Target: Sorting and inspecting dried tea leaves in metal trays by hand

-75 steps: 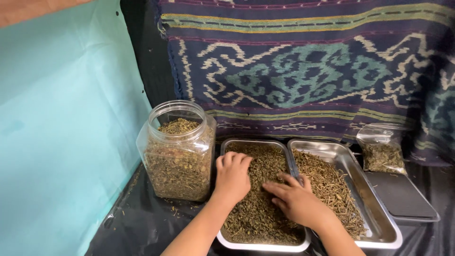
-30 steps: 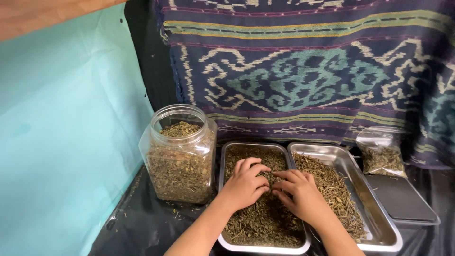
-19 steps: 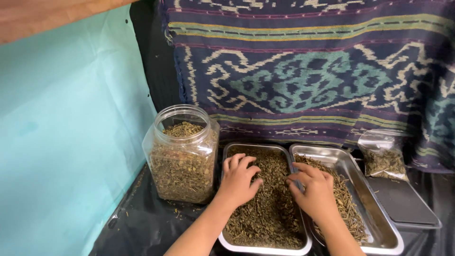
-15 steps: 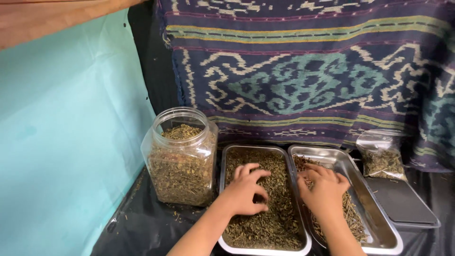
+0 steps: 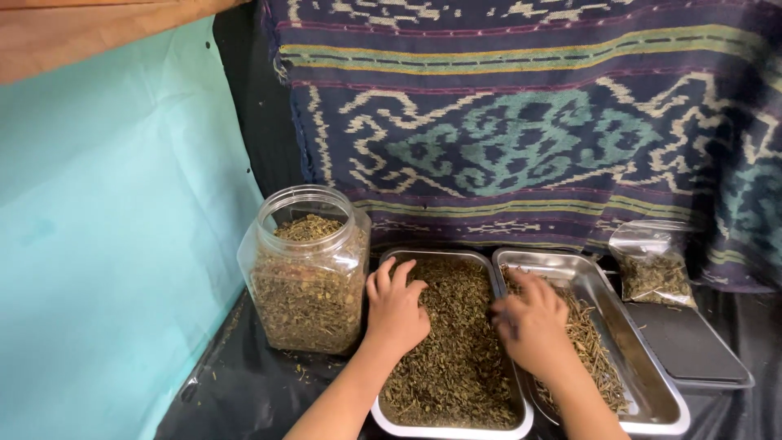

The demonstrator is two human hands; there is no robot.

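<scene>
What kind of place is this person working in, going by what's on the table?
Probably a small home workshop for sorting and packing dried herbs or tea. Two rectangular steel trays hold dried leaf and stems, a clear plastic jar is nearly full, and a small clear filled bag stands beside a flat black scale.

This looks like a small home workshop for sorting and packing dried herbs. A worktop [image 5: 244,391] draped in black plastic carries two steel trays, one [image 5: 456,420] at 6 o'clock and one [image 5: 652,391] at 5 o'clock, both heaped with dried leaves. A clear jar [image 5: 308,273] at 8 o'clock and a small plastic bag [image 5: 654,265] at 3 o'clock hold the same stuff. A woven patterned cloth [image 5: 521,122] hangs behind, a teal sheet [image 5: 114,244] at 9 o'clock.
</scene>
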